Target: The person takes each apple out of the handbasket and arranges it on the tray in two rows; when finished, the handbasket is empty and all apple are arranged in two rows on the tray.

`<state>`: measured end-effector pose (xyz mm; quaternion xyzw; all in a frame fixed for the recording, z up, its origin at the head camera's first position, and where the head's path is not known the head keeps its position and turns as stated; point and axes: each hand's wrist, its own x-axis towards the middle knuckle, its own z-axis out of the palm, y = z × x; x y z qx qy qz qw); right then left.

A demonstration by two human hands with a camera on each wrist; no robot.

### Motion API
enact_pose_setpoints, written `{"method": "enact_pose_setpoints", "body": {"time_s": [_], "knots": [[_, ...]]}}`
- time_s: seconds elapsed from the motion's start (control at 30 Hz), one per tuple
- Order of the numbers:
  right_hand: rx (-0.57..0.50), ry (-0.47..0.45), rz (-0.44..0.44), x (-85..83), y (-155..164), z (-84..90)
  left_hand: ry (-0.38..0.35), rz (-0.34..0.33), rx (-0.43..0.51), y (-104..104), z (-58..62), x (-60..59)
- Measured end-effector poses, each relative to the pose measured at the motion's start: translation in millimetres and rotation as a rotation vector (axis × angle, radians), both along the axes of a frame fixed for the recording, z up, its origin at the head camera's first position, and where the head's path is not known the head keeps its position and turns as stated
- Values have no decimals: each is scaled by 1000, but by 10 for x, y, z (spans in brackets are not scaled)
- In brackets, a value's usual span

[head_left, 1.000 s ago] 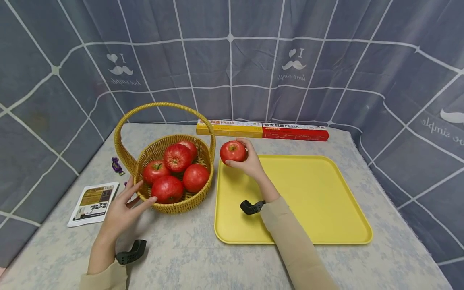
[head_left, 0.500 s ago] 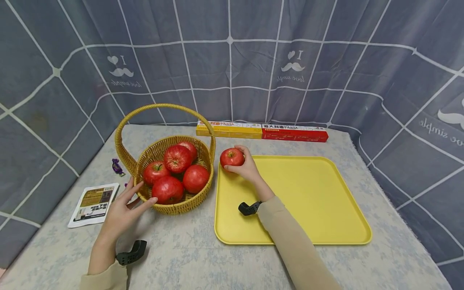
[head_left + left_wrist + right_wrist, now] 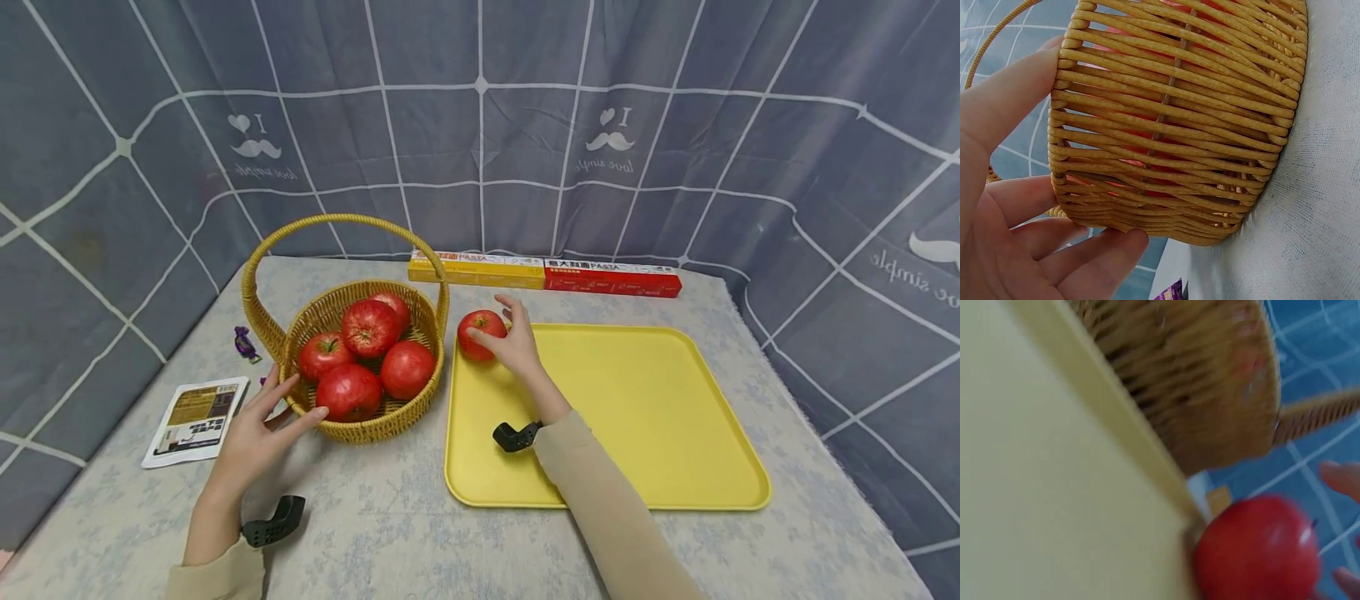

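A wicker basket (image 3: 375, 429) with a tall arched handle stands on the left, with several red apples (image 3: 348, 392) inside. My left hand (image 3: 251, 437) holds its near left side; in the left wrist view, thumb and index finger reach over the rim while the other fingers lie along the outer wall. One red apple (image 3: 480, 333) rests in the far left corner of the yellow tray (image 3: 622, 417). Beside it is my right hand (image 3: 517, 350), fingers spread and raised off the apple, the thumb in front of it. The right wrist view shows this apple (image 3: 1260, 550) blurred, fingertips apart from it.
Behind the tray lie a yellow pasta box (image 3: 480, 273) and a red pasta box (image 3: 611, 281), end to end. On the left are a white flat packet (image 3: 197, 421) and a purple-wrapped candy (image 3: 245, 345). A grey checked curtain (image 3: 525, 133) hangs around the table.
The right hand has lowered the apple into the tray's far left corner and let go, its fingers opening and lifting away. The left hand stays on the basket.
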<state>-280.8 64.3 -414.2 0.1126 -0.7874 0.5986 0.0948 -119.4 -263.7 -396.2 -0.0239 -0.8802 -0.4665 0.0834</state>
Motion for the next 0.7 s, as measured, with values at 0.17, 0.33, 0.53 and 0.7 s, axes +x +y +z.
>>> {"method": "enact_pose_setpoints", "body": {"time_s": [0.17,0.33,0.53,0.7], "knots": [[-277,257,17,252,-97,373,-8,2,8,0,0,3],[-446,356,215,559,-218,723,-9,4,8,1,3,11],[-450,357,387,718,-466,872,1,5,1,0,2,-1],[-224,251,520,643,-735,792,-6,12,-3,8,2,5]]}}
